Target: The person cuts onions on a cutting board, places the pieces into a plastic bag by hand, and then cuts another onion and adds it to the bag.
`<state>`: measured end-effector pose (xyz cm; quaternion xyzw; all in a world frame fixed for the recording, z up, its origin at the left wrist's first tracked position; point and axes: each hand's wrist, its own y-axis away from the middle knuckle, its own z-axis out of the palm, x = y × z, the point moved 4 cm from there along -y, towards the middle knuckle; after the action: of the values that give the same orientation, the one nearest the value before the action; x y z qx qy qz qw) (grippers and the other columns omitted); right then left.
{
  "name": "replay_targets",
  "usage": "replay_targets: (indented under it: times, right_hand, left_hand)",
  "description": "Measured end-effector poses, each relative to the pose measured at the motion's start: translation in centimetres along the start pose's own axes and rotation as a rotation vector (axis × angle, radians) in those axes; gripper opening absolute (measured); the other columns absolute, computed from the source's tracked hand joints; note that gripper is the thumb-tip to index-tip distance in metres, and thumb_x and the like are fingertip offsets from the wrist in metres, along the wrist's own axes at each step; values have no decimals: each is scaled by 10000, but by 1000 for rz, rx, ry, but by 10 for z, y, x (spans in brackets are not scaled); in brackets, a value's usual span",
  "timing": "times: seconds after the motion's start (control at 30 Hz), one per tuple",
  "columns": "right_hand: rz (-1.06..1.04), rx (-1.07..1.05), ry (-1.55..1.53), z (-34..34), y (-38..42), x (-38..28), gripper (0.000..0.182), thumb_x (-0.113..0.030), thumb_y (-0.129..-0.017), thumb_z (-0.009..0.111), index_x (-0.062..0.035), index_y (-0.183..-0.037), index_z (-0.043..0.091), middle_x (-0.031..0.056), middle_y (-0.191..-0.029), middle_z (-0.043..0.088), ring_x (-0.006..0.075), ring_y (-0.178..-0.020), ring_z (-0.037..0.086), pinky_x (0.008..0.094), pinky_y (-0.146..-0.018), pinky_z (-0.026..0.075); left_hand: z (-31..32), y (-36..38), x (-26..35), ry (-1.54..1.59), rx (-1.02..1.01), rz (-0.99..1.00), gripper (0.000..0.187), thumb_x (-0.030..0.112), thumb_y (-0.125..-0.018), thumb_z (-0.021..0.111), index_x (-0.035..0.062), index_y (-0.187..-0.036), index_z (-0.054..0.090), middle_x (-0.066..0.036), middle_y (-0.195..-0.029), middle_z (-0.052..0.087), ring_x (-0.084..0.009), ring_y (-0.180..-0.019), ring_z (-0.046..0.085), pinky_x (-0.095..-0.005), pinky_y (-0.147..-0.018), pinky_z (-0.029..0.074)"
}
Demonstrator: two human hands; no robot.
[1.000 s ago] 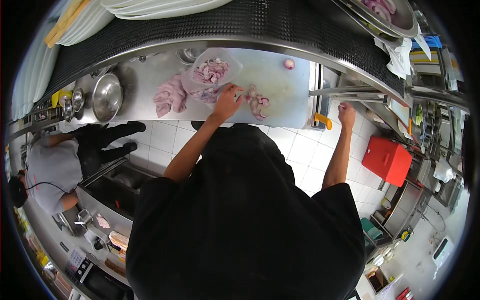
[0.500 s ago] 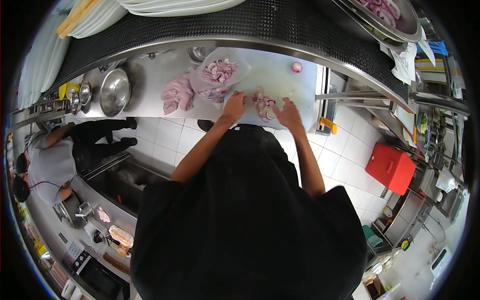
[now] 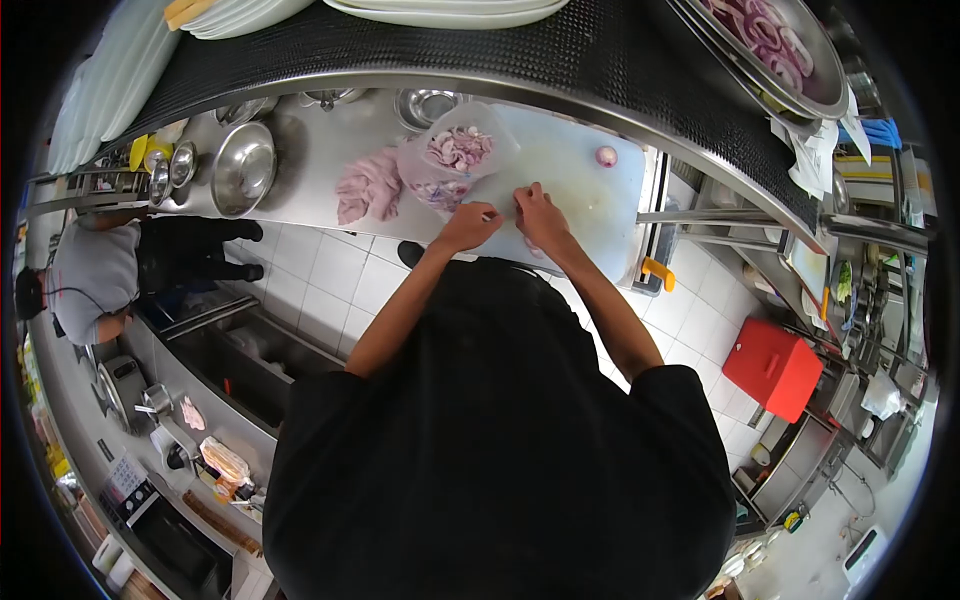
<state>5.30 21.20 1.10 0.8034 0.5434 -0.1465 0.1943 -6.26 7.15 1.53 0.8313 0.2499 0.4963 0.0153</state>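
My left hand [image 3: 472,227] is closed at the left of the cutting board [image 3: 600,215], with a small pale bit at its fingertips that I cannot make out. Close beside it, my right hand [image 3: 541,220] curls down over red onion pieces [image 3: 534,248], which show only at the edge of the palm. Beyond my left hand, an open clear plastic bag [image 3: 505,128] holds many purple-white onion scraps [image 3: 460,148]. One peeled red onion [image 3: 606,156] lies at the board's far right. A crumpled pink cloth [image 3: 368,186] rests left of the bag.
Metal bowls [image 3: 243,170] stand on the counter to the left. Above the board's far side runs a shelf [image 3: 450,60] carrying plates and a bowl of sliced onions [image 3: 770,45]. An orange handle [image 3: 658,274] juts out at right. Another person [image 3: 100,270] stands at left.
My right hand has moved left and closed over the onion pieces, which lay in view between my hands before. The view has shifted slightly, and the other person has changed posture.
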Motion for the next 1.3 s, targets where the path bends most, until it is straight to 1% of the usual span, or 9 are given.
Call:
replay_targets:
  times: [0.13,0.33,0.4,0.5,0.7,0.83,0.93,1.13,1.3]
  right_hand:
    - [-27,-10,100,6,-1,3,380,-91,-826,696,-96,-1175,546,186,-1192,521,409,-1054,636,476,-779,617]
    - [1,-55,18,14,-17,25,365,-107,-811,697,-57,-1162,609,191,-1097,610,375,-937,690,444,-765,614]
    - [-84,-53,-148,4,-23,44,365,-110,-803,698,-39,-1156,633,191,-1064,648,343,-915,710,416,-759,611]
    - [172,-188,-640,-21,-25,57,334,-112,-814,691,-18,-1132,645,156,-1031,683,260,-898,718,359,-751,602]
    - [19,-185,-1057,-122,-60,-28,308,-76,-865,682,-11,-1161,628,87,-1053,686,176,-890,683,315,-730,596]
    - [-89,-335,-769,-119,-111,-98,254,-146,-912,736,-47,-1133,660,106,-1049,693,166,-951,685,315,-758,585]
    - [-350,62,22,-109,-127,-116,296,-163,-876,770,-56,-1143,698,130,-1027,717,197,-939,717,329,-789,583]
    - [-286,143,-629,-134,-105,-94,237,-122,-886,737,-31,-1104,719,129,-1056,718,251,-935,731,353,-819,584]
    - [-63,185,-485,-115,-48,-14,251,-66,-904,615,6,-1136,681,179,-1120,682,317,-1044,688,410,-941,543]
  left_hand:
    - [-17,14,16,534,-138,-313,527,489,-977,621,-24,-1076,694,-122,-1074,723,-240,-920,724,-382,-836,560]
    - [-28,-8,39,1012,64,-380,542,527,-1015,520,16,-1092,681,-94,-1057,719,-169,-829,685,-311,-743,519]
    - [-25,-23,23,1055,205,-335,480,473,-1024,506,32,-1053,694,-82,-1007,726,-150,-770,661,-290,-706,494]
    - [-29,-18,19,974,270,-262,410,391,-1029,501,49,-958,715,-65,-909,731,-128,-712,635,-280,-669,475]
    - [-38,8,38,771,241,-214,431,316,-1015,510,25,-781,725,-57,-758,717,-111,-636,604,-268,-605,453]
    - [-41,12,45,709,229,-172,440,320,-1014,515,20,-778,734,-53,-746,715,-99,-635,580,-264,-607,447]
    - [-46,13,43,688,258,-63,434,306,-1007,515,13,-776,736,-54,-744,718,-92,-643,576,-256,-615,442]
    - [-67,27,54,820,273,-97,394,279,-984,537,15,-764,731,-57,-743,717,-88,-643,543,-252,-641,430]
    - [-86,41,59,936,272,-150,385,290,-1005,558,37,-772,731,-56,-780,718,-84,-704,537,-247,-695,427]
